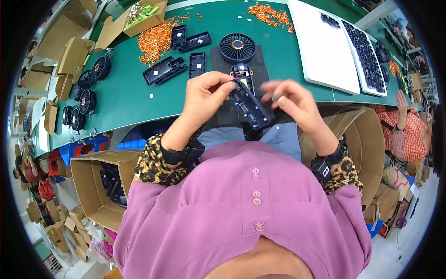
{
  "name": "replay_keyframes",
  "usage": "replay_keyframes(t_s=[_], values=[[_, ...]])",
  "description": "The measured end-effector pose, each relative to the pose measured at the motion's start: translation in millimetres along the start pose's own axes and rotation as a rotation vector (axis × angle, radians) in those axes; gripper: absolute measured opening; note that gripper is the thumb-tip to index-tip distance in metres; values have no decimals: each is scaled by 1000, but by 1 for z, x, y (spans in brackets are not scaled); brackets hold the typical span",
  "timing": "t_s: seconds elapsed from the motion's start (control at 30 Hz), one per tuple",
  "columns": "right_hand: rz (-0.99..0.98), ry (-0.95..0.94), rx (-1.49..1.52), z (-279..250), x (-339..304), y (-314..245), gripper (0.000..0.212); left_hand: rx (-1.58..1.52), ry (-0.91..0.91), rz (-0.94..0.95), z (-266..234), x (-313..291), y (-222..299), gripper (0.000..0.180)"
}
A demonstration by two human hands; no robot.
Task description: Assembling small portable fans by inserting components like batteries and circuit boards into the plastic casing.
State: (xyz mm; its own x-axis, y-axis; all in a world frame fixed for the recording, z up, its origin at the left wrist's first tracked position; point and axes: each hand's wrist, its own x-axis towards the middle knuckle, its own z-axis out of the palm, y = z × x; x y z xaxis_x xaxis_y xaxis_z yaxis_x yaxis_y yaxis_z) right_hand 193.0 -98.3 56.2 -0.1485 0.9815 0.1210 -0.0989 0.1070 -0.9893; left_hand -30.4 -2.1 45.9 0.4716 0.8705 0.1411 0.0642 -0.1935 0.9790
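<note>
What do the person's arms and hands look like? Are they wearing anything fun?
Yes! The left hand and right hand are gloveless. Black straps with chunky black gadgets circle both wrists; the right one shows a white mark. Leopard-print cuffs, tan with black spots, come next, then pinkish-purple sleeves.

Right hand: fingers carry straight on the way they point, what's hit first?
Probably the black casing pinched in the left hand, just left of the right hand's fingertips. Depth is unclear and the fingers are blurred; they could instead meet the open fan handle behind it.
</note>
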Motion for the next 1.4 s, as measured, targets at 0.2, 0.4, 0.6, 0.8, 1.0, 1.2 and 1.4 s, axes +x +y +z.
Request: replay_keyframes(t_s=[0.2,0.4,0.6,0.8,1.0,1.2,1.4], values=[[390,-201,389,19,-5,11,23,184,85,381,10,-9,-15,9],[190,179,-384,22,13,-2,43,339,154,328,-10,-5,-33,19],[15,199,-960,29,33,7,55,255,164,223,-11,-9,-56,18],[32,196,-1039,38,44,9,56,70,288,153,-9,-9,-70,14],[4,158,-1200,51,46,11,57,127,299,135,-9,-10,-65,12],[-99,132,-1270,55,43,17,51,184,303,155,-10,-11,-63,12],[21,94,-1356,58,43,24,33,171,313,187,-9,-9,-69,12]])
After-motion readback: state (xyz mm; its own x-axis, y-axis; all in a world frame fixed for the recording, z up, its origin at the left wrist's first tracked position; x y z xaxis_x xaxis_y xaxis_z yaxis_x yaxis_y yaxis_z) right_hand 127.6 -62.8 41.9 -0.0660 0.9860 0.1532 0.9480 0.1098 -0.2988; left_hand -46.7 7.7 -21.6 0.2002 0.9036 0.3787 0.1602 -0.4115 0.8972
